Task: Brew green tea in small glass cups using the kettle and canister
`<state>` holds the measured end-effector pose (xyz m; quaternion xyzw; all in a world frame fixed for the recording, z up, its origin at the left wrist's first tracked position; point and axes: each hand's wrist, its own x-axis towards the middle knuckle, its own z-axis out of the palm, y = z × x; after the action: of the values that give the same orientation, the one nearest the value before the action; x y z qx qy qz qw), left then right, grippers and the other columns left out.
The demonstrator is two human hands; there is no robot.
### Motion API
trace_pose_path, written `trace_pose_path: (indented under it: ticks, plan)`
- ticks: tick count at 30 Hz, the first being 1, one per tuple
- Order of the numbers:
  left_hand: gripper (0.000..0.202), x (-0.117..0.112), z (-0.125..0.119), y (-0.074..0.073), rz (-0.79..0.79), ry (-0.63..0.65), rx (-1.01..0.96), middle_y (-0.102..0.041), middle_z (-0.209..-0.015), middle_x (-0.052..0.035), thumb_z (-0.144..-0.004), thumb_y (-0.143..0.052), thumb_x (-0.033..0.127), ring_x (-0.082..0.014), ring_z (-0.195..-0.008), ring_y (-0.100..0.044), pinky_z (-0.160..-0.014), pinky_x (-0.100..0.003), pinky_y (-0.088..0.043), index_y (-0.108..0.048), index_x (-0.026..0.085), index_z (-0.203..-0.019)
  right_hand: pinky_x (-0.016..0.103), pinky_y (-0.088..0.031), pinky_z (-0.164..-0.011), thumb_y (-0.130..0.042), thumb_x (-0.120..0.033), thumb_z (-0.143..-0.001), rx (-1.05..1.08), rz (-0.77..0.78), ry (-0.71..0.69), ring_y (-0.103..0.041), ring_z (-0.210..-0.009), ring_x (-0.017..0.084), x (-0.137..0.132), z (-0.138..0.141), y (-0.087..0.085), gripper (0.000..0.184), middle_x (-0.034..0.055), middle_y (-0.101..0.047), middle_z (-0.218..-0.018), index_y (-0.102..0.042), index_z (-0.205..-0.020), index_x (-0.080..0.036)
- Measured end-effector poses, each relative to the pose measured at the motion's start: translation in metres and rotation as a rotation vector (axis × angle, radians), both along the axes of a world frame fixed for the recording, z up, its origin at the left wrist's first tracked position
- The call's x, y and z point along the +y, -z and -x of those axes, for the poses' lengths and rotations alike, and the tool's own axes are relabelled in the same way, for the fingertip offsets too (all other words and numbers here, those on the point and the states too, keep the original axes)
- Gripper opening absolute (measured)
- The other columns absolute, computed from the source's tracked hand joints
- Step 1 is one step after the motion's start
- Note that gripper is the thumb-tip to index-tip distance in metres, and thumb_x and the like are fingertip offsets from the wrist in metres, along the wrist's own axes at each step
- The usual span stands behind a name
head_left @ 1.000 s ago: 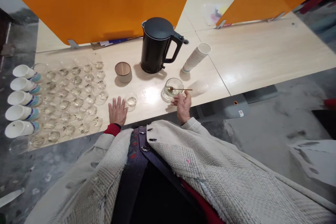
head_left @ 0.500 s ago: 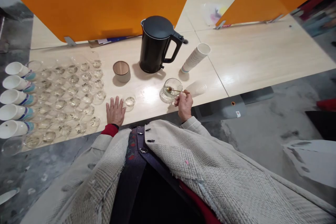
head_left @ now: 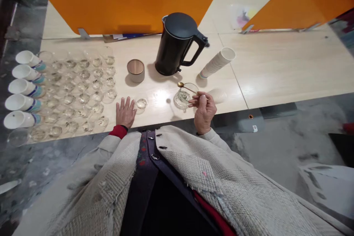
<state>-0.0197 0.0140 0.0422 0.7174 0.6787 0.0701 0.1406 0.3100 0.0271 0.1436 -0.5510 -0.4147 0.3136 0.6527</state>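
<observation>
My right hand [head_left: 204, 110] grips the handle of a small gold spoon [head_left: 180, 84], its bowl raised over the left rim of a clear glass bowl [head_left: 183, 99]. Something greenish lies in the bottom of that glass. Flat on the table, fingers spread, rests my left hand [head_left: 125, 112], holding nothing. Right beside its fingertips stands a small clear plastic cup [head_left: 141, 104] with a little in it. Rows of similar clear cups [head_left: 83, 87] with dark bits in them fill the table to the left.
White paper cups [head_left: 22, 87] lie along the far left side. A black electric kettle [head_left: 177, 44] and a wood-toned round container [head_left: 136, 70] stand behind. A leaning stack of paper cups [head_left: 217, 62] is at right. An orange divider [head_left: 124, 0] borders the table's back.
My right hand has lifted the spoon up out of the glass bowl. The view has shifted slightly. My left hand stays flat on the table.
</observation>
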Motion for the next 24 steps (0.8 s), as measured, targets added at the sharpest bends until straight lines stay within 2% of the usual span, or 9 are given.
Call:
trace_pose_path:
  ticks: [2,4,7,9,12,14,21,24]
  plan:
    - [0.063,0.0,-0.001,-0.002,0.008,0.003,0.012,-0.03,-0.181,-0.0106,-0.108,-0.037,0.04,-0.038,-0.171,-0.015,-0.138,-0.067,-0.009,-0.049,0.019,-0.166,0.023,-0.06,-0.055,-0.065,-0.06,-0.102,-0.007,-0.005,-0.162,-0.071,-0.064,0.011,-0.002,0.02,-0.007,0.036,-0.0014,-0.072,-0.087,-0.07,-0.106,-0.025]
    - [0.063,-0.001,-0.001,-0.003,0.014,0.007,0.026,-0.03,-0.181,-0.0107,-0.108,-0.037,0.039,-0.0389,-0.171,-0.017,-0.137,-0.067,-0.011,-0.048,0.019,-0.166,0.024,-0.06,-0.056,-0.064,-0.061,-0.102,-0.043,0.018,-0.352,-0.071,-0.063,0.011,-0.002,0.041,-0.006,0.037,-0.001,-0.073,-0.086,-0.071,-0.106,-0.025]
    - [0.063,-0.002,-0.001,-0.004,0.006,0.016,0.03,-0.03,-0.181,-0.0112,-0.108,-0.038,0.038,-0.0402,-0.171,-0.018,-0.137,-0.069,-0.012,-0.047,0.02,-0.167,0.024,-0.059,-0.058,-0.058,-0.063,-0.105,-0.185,0.034,-0.597,-0.072,-0.064,0.012,0.007,0.072,0.005,0.041,0.0004,-0.073,-0.086,-0.072,-0.106,-0.024]
    - [0.062,-0.003,-0.001,-0.004,-0.006,0.023,0.024,-0.031,-0.181,-0.0116,-0.108,-0.037,0.037,-0.0406,-0.171,-0.017,-0.136,-0.069,-0.013,-0.046,0.021,-0.168,0.025,-0.059,-0.061,-0.051,-0.064,-0.107,-0.338,0.019,-0.698,-0.072,-0.066,0.012,0.015,0.087,0.015,0.046,0.0028,-0.075,-0.09,-0.072,-0.106,-0.023]
    - [0.061,-0.003,-0.001,-0.003,-0.017,0.032,0.018,-0.031,-0.181,-0.0116,-0.109,-0.038,0.037,-0.041,-0.171,-0.017,-0.136,-0.07,-0.013,-0.046,0.023,-0.168,0.029,-0.059,-0.073,-0.041,-0.064,-0.11,-0.571,-0.002,-0.759,-0.072,-0.071,0.014,0.027,0.103,0.028,0.053,0.0081,-0.077,-0.1,-0.072,-0.105,-0.021]
    - [0.06,-0.004,-0.001,-0.003,-0.018,0.035,0.02,-0.031,-0.181,-0.0116,-0.109,-0.039,0.037,-0.0416,-0.17,-0.018,-0.135,-0.071,-0.014,-0.048,0.024,-0.167,0.03,-0.058,-0.077,-0.038,-0.061,-0.112,-0.644,0.014,-0.783,-0.073,-0.073,0.016,0.03,0.109,0.034,0.054,0.009,-0.076,-0.098,-0.072,-0.105,-0.02]
    - [0.058,-0.004,0.0,0.001,-0.021,0.036,0.009,-0.032,-0.181,-0.011,-0.109,-0.04,0.037,-0.0402,-0.171,-0.018,-0.135,-0.071,-0.013,-0.05,0.026,-0.165,0.027,-0.057,-0.068,-0.036,-0.066,-0.112,-0.578,0.053,-0.758,-0.072,-0.065,0.013,0.023,0.114,0.044,0.058,0.0077,-0.077,-0.1,-0.071,-0.11,-0.02]
    - [0.059,-0.004,0.0,0.002,-0.026,0.034,0.001,-0.032,-0.181,-0.0111,-0.109,-0.04,0.038,-0.0398,-0.171,-0.017,-0.135,-0.071,-0.013,-0.049,0.026,-0.166,0.029,-0.059,-0.069,-0.035,-0.069,-0.111,-0.567,0.038,-0.736,-0.074,-0.068,0.015,0.019,0.115,0.047,0.062,0.0094,-0.078,-0.102,-0.073,-0.111,-0.019]
